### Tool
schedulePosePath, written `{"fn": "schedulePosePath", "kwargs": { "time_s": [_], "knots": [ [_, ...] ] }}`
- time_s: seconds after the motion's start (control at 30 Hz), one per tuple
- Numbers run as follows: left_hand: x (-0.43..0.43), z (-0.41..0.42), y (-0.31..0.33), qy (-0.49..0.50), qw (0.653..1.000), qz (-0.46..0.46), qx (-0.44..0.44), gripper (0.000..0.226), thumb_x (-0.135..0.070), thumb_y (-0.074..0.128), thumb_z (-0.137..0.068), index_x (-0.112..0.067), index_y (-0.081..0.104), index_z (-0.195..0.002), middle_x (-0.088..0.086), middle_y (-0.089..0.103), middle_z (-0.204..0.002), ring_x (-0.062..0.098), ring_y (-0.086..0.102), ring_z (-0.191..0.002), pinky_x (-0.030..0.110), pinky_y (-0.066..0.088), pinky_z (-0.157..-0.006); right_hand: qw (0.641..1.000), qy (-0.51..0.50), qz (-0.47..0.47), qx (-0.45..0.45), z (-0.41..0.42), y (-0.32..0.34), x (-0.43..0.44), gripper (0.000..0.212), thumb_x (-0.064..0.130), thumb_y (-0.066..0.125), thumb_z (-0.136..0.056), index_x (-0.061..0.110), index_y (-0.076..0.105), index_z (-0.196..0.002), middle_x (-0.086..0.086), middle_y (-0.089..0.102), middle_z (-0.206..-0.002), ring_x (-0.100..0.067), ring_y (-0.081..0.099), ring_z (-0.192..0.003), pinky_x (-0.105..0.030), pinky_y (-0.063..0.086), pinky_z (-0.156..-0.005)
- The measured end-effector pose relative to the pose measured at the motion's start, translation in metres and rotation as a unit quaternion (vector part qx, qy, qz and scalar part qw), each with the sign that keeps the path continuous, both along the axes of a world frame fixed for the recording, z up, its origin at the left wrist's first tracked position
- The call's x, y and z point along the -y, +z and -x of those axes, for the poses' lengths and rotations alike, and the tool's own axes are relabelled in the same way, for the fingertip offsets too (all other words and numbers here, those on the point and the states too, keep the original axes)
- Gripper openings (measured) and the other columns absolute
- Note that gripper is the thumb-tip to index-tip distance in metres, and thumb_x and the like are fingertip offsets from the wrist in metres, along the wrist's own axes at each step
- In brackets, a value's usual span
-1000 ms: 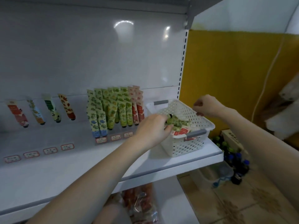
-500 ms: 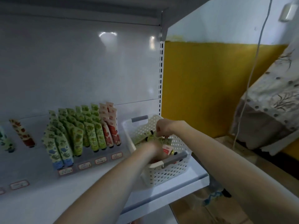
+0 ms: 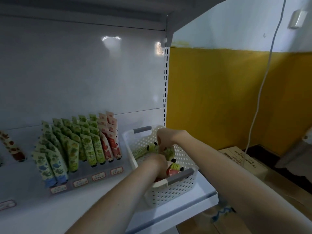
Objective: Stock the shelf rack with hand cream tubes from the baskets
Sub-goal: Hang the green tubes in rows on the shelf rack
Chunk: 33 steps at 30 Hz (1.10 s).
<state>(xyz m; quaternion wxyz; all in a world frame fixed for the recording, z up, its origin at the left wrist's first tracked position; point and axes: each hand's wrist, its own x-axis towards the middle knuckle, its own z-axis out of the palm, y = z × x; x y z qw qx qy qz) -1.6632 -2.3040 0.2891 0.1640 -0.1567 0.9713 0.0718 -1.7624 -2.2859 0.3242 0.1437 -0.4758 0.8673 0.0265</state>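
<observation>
While both hands are down in the basket (image 3: 170,191), the head view gives only this one angle, so fingers get read from above

Head view: basket sits at the right end of the shelf (image 3: 199,198), just beside the rack (image 3: 81,149) of standing tubes. Right hand (image 3: 166,137) is over the far half of the basket, fingers curled down round a green tube (image 3: 152,147). That tube lies near flat on the pile, long axis running left-right across the basket, black cap end pointing left toward the rack, body going under the right fingers. Left hand (image 3: 157,163) is lower and nearer the front wall, back of the hand to the camera, fingers buried among the loose tubes; can't tell if it grips anything. A red tube (image 3: 173,171) lies just right of it, touching or nearly so

Judgement: step in hand is picking stock out of the basket. Rack lies left of both hands, green rows in the middle, red row nearest the basket. Left hand is the nearer one to the rack, but the right has the clear hold; its tube would need tipping cap-down to match the rows
</observation>
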Motion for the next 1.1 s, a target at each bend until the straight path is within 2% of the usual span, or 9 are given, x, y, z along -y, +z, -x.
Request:
{"fn": "schedulePosePath", "kwargs": {
  "time_s": [0.13,0.2,0.27,0.4,0.53,0.83,0.93,1.03,1.1],
  "knots": [
    [0.0,-0.001,-0.002,-0.034,0.995,-0.05,-0.079,0.023,-0.015,0.049,-0.091,-0.007,0.055,-0.112,0.011,0.058,-0.116,0.024,0.053,-0.099,0.033,0.044,-0.088,0.991,-0.013,0.121,0.056,0.002,0.021,-0.011,0.014,0.01,0.059,-0.085,0.001,0.062,-0.075,-0.007,0.046,-0.065,-0.016,0.038,-0.055,-0.024,0.031,-0.051],
    [-0.002,-0.003,0.0,-0.051,0.991,-0.074,-0.098,0.03,-0.008,0.048,-0.09,-0.007,0.055,-0.119,0.01,0.056,-0.121,0.025,0.052,-0.107,0.03,0.042,-0.084,0.976,-0.015,0.202,0.077,0.002,0.03,-0.017,0.024,0.018,0.057,-0.087,-0.002,0.06,-0.075,-0.013,0.049,-0.067,-0.023,0.039,-0.058,-0.034,0.034,-0.054],
    [-0.005,-0.005,0.002,-0.067,0.99,-0.083,-0.097,0.031,-0.004,0.044,-0.09,-0.005,0.055,-0.119,0.012,0.055,-0.121,0.027,0.052,-0.107,0.028,0.038,-0.078,0.958,-0.027,0.273,0.085,0.002,0.037,-0.023,0.033,0.02,0.058,-0.088,-0.012,0.062,-0.092,-0.024,0.061,-0.084,-0.037,0.051,-0.07,-0.043,0.046,-0.064],
    [-0.005,-0.003,0.0,-0.087,0.988,-0.087,-0.088,0.028,-0.006,0.042,-0.091,-0.007,0.054,-0.117,0.012,0.054,-0.12,0.028,0.051,-0.106,0.031,0.039,-0.08,0.925,-0.052,0.364,0.1,0.002,0.04,-0.035,0.03,0.016,0.059,-0.088,-0.011,0.062,-0.101,-0.029,0.062,-0.093,-0.032,0.054,-0.072,-0.039,0.044,-0.064],
    [-0.003,0.0,-0.006,-0.085,0.99,-0.107,-0.036,0.027,-0.007,0.042,-0.092,-0.016,0.055,-0.114,0.004,0.056,-0.111,0.022,0.05,-0.093,0.03,0.039,-0.076,0.899,-0.079,0.415,0.116,0.0,0.036,-0.049,0.024,0.018,0.061,-0.088,-0.003,0.065,-0.1,-0.023,0.065,-0.1,-0.032,0.062,-0.087,-0.043,0.051,-0.078],
    [-0.005,0.003,-0.006,-0.065,0.992,-0.102,0.03,0.029,-0.011,0.047,-0.092,0.003,0.05,-0.117,0.005,0.046,-0.081,0.023,0.042,-0.079,0.032,0.033,-0.07,0.887,-0.095,0.441,0.098,-0.006,0.032,-0.074,0.019,0.02,0.061,-0.089,0.005,0.064,-0.1,-0.007,0.064,-0.09,-0.022,0.062,-0.084,-0.031,0.051,-0.07],
    [-0.007,0.004,-0.007,-0.062,0.993,-0.096,0.009,0.012,-0.009,0.043,-0.093,-0.009,0.05,-0.082,0.002,0.037,-0.071,0.018,0.035,-0.065,0.028,0.028,-0.06,0.886,-0.097,0.444,0.095,-0.01,0.034,-0.078,0.022,0.02,0.061,-0.089,0.005,0.064,-0.104,-0.003,0.062,-0.09,-0.015,0.06,-0.081,-0.016,0.046,-0.061],
    [-0.006,0.001,-0.004,-0.052,0.992,-0.09,-0.068,0.03,-0.013,0.041,-0.093,-0.016,0.033,-0.065,0.002,0.033,-0.066,0.014,0.027,-0.057,0.028,0.023,-0.056,0.882,-0.1,0.454,0.08,-0.014,0.039,-0.082,0.025,0.021,0.061,-0.089,0.004,0.064,-0.107,-0.008,0.065,-0.096,-0.02,0.062,-0.086,-0.026,0.052,-0.07],
    [-0.003,-0.003,0.002,-0.023,0.979,-0.109,-0.17,0.025,-0.018,0.047,-0.09,-0.015,0.037,-0.067,0.003,0.036,-0.066,0.016,0.033,-0.058,0.028,0.027,-0.055,0.873,-0.107,0.47,0.074,-0.018,0.044,-0.085,0.026,0.02,0.061,-0.089,0.003,0.063,-0.109,-0.008,0.066,-0.1,-0.02,0.063,-0.088,-0.03,0.053,-0.075]
  ]
}}
